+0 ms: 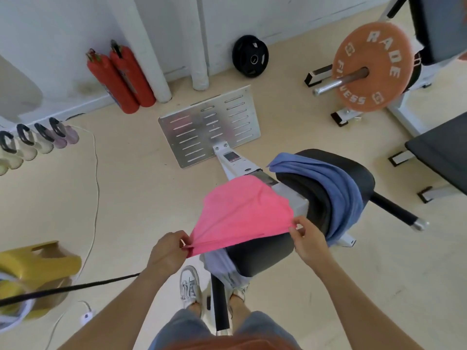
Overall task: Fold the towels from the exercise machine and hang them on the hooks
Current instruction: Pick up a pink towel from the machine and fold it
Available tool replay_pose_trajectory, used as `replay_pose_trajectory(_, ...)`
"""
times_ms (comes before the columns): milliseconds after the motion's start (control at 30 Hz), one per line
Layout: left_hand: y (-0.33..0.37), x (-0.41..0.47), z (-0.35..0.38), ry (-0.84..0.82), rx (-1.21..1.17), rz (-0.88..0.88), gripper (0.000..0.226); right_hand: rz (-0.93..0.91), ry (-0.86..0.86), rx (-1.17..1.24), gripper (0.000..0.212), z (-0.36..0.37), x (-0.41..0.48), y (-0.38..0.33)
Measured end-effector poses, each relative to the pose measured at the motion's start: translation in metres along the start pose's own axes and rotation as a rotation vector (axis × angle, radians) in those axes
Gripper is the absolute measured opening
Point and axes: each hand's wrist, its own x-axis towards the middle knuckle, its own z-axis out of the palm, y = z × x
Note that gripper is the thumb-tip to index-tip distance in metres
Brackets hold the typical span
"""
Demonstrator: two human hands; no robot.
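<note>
Pink cloth fills the middle of the view: a pink towel (242,213) is held stretched between two hands above the padded exercise machine (326,193). The left hand (168,251) pinches one gathered corner at the lower left, fingers closed on the fabric; the right hand (307,239) pinches the opposite corner at the right, also clamped on the towel. The hands are well apart, and the far edge of the towel hangs loose toward the machine's white frame.

A blue towel (336,188) lies draped over the black pad of the machine, just beside the pink one. A pale lilac towel (222,267) hangs below the near pad, close to the person's shoes.

An orange weight plate (371,68) on a steel bar at the upper right reads "RADE FITNESS" in white letters. A small label with red marks sits on the machine's frame near the metal foot plate (209,125); its writing is too small to read. Two red fire extinguishers (121,77) lean against the white wall, their labels illegible. A black weight plate (250,56) rests on the floor by the wall.
</note>
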Motion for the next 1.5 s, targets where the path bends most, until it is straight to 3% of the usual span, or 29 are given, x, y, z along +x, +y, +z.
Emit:
replay_pose_trajectory(67,0.005,-0.001,-0.001,-0.05,0.02,-0.021,0.014,0.123,-0.083,0.22,0.015,-0.004,-0.003,-0.004)
replay_pose_trajectory(167,0.021,-0.002,0.001,-0.037,0.092,0.052,0.037,0.13,-0.054,0.321,0.013,-0.011,-0.003,-0.013)
replay_pose_trajectory(333,0.106,-0.02,0.018,0.019,0.017,0.554,0.031,0.067,-0.059,0.478,0.017,-0.022,-0.007,-0.032)
replay_pose_trajectory(433,0.156,-0.033,0.028,-0.001,-0.05,0.677,0.025,0.017,-0.077,0.506,0.007,-0.024,-0.012,-0.045)
replay_pose_trajectory(533,0.181,-0.043,0.019,0.124,-0.239,0.597,0.005,-0.057,-0.065,0.503,0.023,-0.033,-0.019,-0.066)
replay_pose_trajectory(633,0.184,-0.054,-0.007,0.154,-0.529,0.443,0.01,-0.115,-0.08,0.66,0.037,-0.044,-0.028,-0.094)
replay_pose_trajectory(800,0.188,-0.086,-0.064,0.388,-0.763,0.487,0.022,-0.258,-0.241,0.967,0.043,-0.041,-0.057,-0.16)
replay_pose_trajectory(1000,0.168,-0.124,-0.133,0.538,-0.691,0.623,0.037,-0.526,-0.373,0.896,0.04,-0.055,-0.097,-0.23)
replay_pose_trajectory(1133,0.158,-0.153,-0.174,0.603,-0.803,0.639,0.027,-0.659,-0.41,0.852,0.037,-0.06,-0.116,-0.266)
replay_pose_trajectory(1233,0.148,-0.173,-0.193,0.787,-0.728,0.661,0.018,-0.653,-0.567,0.942,0.034,-0.061,-0.126,-0.284)
replay_pose_trajectory(1333,0.138,-0.186,-0.204,1.0,-0.588,0.675,0.023,-0.599,-0.752,1.083,0.028,-0.059,-0.139,-0.295)
replay_pose_trajectory(1500,0.125,-0.202,-0.21,1.081,-0.71,0.753,0.026,-0.6,-0.824,1.064,0.028,-0.05,-0.157,-0.311)
